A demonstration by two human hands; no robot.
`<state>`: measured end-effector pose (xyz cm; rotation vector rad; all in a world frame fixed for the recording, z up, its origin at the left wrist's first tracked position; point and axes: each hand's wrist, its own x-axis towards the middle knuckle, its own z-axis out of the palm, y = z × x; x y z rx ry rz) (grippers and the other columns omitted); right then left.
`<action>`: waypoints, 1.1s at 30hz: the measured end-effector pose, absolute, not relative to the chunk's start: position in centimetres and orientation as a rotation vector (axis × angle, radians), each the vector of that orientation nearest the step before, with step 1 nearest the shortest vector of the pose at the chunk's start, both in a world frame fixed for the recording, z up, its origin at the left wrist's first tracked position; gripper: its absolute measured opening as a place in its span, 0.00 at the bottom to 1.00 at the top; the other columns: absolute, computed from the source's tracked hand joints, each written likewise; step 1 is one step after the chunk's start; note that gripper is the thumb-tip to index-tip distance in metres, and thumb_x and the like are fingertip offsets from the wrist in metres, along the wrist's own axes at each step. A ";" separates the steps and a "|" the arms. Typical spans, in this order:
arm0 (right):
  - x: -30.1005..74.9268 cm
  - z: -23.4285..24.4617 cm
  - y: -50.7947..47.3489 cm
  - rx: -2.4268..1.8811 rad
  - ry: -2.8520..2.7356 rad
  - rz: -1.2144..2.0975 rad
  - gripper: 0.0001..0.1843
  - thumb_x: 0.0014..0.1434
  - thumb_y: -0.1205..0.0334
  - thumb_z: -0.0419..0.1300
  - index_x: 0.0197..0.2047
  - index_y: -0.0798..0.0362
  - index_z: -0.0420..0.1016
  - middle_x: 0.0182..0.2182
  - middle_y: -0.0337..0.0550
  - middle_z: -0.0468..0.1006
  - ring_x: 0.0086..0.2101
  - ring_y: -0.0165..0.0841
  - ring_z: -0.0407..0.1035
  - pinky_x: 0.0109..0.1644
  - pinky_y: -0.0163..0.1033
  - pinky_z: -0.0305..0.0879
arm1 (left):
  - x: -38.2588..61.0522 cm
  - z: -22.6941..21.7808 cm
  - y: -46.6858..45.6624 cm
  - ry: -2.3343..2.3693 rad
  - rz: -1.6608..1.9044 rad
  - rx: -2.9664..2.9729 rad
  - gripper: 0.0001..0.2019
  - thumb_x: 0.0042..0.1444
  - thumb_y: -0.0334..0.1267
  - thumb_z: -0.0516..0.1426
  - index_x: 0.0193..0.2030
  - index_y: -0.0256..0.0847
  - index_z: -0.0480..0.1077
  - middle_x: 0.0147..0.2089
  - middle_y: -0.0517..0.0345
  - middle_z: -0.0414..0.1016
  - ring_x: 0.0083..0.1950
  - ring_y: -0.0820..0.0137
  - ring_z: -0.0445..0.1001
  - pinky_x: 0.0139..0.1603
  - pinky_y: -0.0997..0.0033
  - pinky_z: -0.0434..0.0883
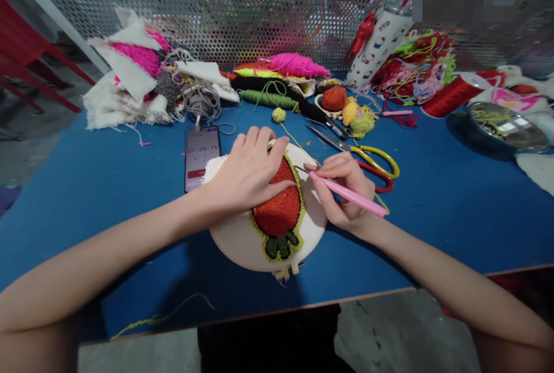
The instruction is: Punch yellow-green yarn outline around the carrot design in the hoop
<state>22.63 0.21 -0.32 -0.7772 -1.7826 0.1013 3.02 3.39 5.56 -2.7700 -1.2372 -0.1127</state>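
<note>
- Right hand (340, 205) pinching a pink punch needle (352, 195), tip at the lime border (303, 202)!
- Left hand (249, 172) palm-down, thumb spread over the red tufted motif (279, 214).
- Forearms (130, 240) angling inward, embroidery hoop (236, 243) between them on the blue table (151, 272).

Smooth plastic handle (355, 195), rough yarn motif (277, 217)

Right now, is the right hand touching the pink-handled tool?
Touching. The head view shows the right hand holding the pink-handled tool, its fingers pinched around the front part of the handle.
</note>
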 end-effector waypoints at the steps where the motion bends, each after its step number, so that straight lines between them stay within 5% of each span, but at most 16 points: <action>1: 22.6 -0.3 0.2 -0.782 -1.782 0.085 0.11 0.54 0.74 0.61 0.39 0.50 0.71 0.30 0.41 0.77 0.34 0.36 0.74 0.36 0.46 0.72 | 3.0 5.6 3.4 -1.237 -0.109 -2.769 0.30 0.63 0.53 0.54 0.61 0.27 0.61 0.54 0.33 0.66 0.52 0.49 0.65 0.49 0.54 0.64; 14: 22.2 -1.1 1.0 -0.950 -1.996 -0.111 0.05 0.58 0.67 0.64 0.39 0.50 0.72 0.29 0.42 0.79 0.37 0.38 0.69 0.39 0.47 0.72 | 3.7 5.2 2.5 -1.218 -0.016 -2.750 0.29 0.64 0.52 0.53 0.60 0.27 0.61 0.53 0.34 0.66 0.54 0.46 0.66 0.47 0.57 0.62; 33: 22.7 -1.8 1.5 -0.659 -1.753 -0.018 0.17 0.58 0.74 0.60 0.48 0.47 0.68 0.34 0.39 0.74 0.38 0.36 0.74 0.39 0.48 0.75 | 3.1 5.3 3.2 -1.237 -0.105 -2.767 0.31 0.63 0.53 0.54 0.61 0.28 0.61 0.54 0.35 0.66 0.54 0.48 0.65 0.49 0.56 0.63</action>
